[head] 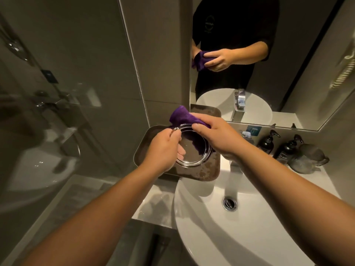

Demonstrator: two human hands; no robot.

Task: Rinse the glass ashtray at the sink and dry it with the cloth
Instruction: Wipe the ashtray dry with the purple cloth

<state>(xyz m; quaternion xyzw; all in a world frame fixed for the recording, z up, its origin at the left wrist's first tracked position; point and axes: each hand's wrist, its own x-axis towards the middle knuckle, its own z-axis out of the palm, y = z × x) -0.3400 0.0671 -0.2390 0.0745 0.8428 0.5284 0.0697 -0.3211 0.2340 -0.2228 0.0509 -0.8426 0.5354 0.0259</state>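
A round clear glass ashtray is held tilted above a dark metal tray. My left hand grips its left rim, fingers curled inside the bowl. My right hand presses a purple cloth against the ashtray's far rim; part of the cloth shows through the glass. The white round sink with its chrome drain lies below and to the right.
The dark tray stands on the white counter beside the sink. Two dark pump bottles and a grey glass jug stand at the back right. A mirror reflects the faucet. A glass shower wall is on the left.
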